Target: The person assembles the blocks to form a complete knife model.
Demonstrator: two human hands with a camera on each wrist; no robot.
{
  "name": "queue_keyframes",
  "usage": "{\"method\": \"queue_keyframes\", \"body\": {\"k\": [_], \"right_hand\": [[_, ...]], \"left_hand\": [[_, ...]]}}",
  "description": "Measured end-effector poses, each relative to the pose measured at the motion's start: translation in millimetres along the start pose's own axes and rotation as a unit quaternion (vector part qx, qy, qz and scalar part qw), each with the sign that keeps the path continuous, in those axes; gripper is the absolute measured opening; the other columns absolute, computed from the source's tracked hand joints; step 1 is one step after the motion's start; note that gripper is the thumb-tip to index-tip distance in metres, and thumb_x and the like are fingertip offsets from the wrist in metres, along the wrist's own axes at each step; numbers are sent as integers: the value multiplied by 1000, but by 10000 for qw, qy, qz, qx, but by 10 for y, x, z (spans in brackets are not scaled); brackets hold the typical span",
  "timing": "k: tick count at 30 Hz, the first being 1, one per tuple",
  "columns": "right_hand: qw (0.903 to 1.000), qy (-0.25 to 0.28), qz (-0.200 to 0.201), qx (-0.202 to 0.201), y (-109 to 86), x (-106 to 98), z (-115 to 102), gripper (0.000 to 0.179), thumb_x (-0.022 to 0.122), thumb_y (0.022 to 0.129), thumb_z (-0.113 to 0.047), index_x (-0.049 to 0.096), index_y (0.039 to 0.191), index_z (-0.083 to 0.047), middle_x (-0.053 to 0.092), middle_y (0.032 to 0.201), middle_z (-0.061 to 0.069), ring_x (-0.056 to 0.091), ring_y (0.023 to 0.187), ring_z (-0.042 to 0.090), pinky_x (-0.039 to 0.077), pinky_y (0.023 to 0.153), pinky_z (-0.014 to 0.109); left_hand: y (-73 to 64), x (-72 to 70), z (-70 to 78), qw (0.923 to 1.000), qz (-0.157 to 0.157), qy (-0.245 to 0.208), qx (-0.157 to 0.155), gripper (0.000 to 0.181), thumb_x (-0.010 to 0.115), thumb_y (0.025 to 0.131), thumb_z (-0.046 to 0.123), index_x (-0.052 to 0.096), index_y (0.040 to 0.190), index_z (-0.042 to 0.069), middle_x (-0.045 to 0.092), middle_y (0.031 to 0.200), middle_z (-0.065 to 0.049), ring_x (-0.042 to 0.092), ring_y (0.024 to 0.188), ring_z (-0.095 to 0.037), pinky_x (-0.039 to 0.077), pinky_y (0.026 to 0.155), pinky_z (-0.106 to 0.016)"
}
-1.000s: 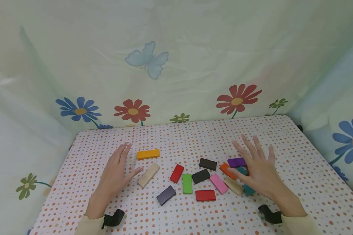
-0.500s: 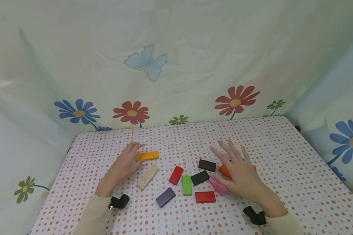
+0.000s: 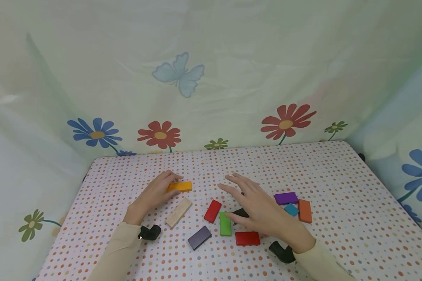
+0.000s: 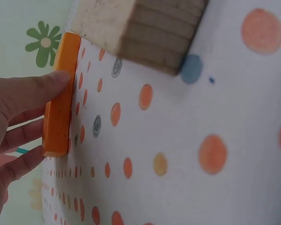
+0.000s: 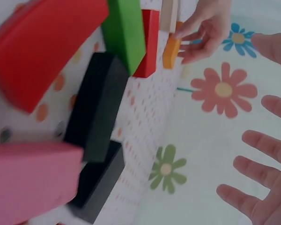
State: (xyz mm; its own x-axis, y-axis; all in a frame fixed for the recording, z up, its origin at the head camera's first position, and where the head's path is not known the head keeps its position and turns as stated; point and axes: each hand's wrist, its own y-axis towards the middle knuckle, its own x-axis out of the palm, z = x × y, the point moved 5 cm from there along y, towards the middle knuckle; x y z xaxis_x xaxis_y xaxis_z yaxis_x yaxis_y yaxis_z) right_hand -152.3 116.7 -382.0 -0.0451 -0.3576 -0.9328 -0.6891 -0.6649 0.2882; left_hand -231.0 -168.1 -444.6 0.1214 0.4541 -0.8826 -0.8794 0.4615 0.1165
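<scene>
In the head view my left hand (image 3: 156,192) lies over the left end of a yellow-orange block (image 3: 183,186). The left wrist view shows its thumb on the near face of the block and its fingers bent behind, pinching it. A plain wooden block (image 3: 178,212) lies just nearer to me. Fingers spread and holding nothing, my right hand (image 3: 260,207) hovers over the middle of the pile. Below it are a black block (image 5: 96,108), a second dark block (image 5: 100,183) and a pink block (image 5: 33,183), mostly hidden from the head view.
A red block (image 3: 212,211), a green block (image 3: 226,226), another red block (image 3: 247,238) and a grey-purple block (image 3: 199,237) lie mid-table. To the right are purple (image 3: 286,198), blue (image 3: 291,210) and orange (image 3: 304,211) blocks. A flowered curtain (image 3: 216,78) stands behind the dotted table.
My left hand has moved forward and right onto the yellow-orange block and taken hold of it. My right hand has swept left, uncovering the purple, blue and orange blocks.
</scene>
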Motion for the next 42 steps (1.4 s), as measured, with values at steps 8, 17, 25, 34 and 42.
{"method": "queue_keyframes", "body": {"k": [8,17,25,34,42], "right_hand": [[9976,162,-356,-578,344,62,-295,60,80,95,-25,55,147,-12,50,150,15,53,134,31,54,104,46],[9877,536,-851,-1200,724,180,-536,36,75,98,-16,66,133,-11,60,135,8,62,110,17,56,86,26],[9721,1176,-1629,-1213,939,520,-562,26,73,99,-9,71,125,-7,61,131,7,59,117,17,51,98,23],[9688,942,-1886,-1301,1048,682,-655,27,73,99,-9,73,126,-8,63,131,8,62,116,16,51,100,23],[9654,573,-1995,-1578,1133,846,-747,26,70,98,-2,76,121,-12,65,120,1,60,110,11,48,98,18]], "left_hand": [[27,40,20,9995,-186,198,137,37,78,97,17,72,131,6,68,124,-8,61,113,-26,52,101,-46],[27,4,32,9994,-230,168,212,35,78,96,14,72,129,5,67,121,-7,63,108,-25,54,97,-45],[18,-10,38,9983,-355,9,454,34,74,97,6,69,131,2,67,124,-11,61,114,-29,53,101,-47],[6,-25,38,9977,-289,-30,618,32,71,97,-3,70,129,1,67,124,-12,61,115,-31,52,102,-49],[-7,-22,18,9981,-357,-24,496,32,72,97,0,70,129,2,66,128,-13,60,119,-32,50,105,-51]]}}
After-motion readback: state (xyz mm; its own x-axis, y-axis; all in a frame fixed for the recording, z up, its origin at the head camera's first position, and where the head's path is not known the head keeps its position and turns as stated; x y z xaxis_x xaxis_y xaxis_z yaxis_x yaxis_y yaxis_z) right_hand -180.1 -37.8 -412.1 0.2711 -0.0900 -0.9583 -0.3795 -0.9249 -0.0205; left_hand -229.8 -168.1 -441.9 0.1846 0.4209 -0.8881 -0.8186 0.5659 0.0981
